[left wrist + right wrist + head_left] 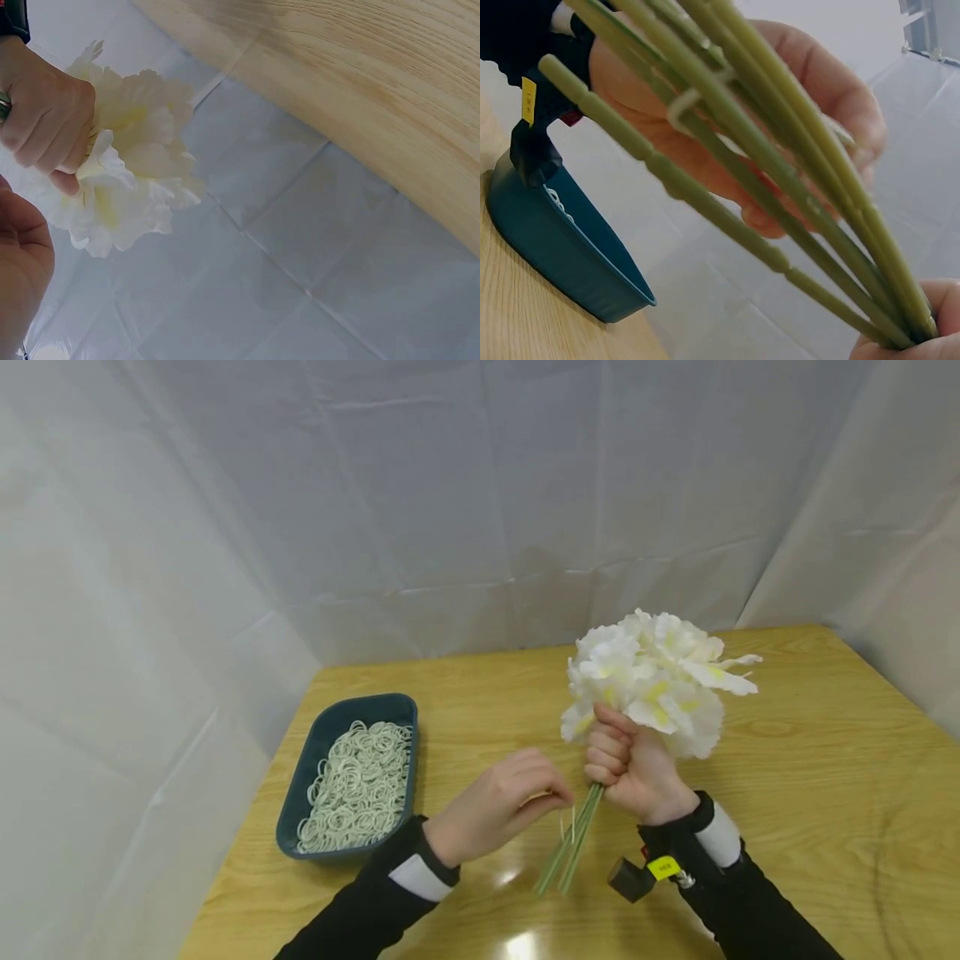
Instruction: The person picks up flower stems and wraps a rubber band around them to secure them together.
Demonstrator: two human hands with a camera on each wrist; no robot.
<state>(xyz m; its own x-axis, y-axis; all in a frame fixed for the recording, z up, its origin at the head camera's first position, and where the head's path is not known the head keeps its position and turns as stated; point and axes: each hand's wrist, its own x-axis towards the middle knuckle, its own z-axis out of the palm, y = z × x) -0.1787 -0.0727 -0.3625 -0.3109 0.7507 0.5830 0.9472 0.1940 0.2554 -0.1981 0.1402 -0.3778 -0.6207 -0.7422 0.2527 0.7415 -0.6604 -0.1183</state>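
My right hand (633,768) grips a bunch of white artificial flowers (652,677) by the stems, just under the blooms. Below that fist the green stems (573,843) fan out down toward the table. Between thumb and fingertips my left hand (502,802) pinches a pale rubber band (573,825) beside the stems. Seen from the right wrist, the band (681,109) hooks across part of the stems, and the left hand (817,90) is behind them. In the left wrist view the yellow-tinged petals (131,165) spread beyond the right fist (56,112).
A dark teal bin (412,760) heaped with pale rubber bands (360,785) stands on the wooden table (480,710), left of my left hand. Grey-white sheeting (450,510) hangs behind the table and along its sides. A small dark wrist device (632,878) hangs under the right cuff.
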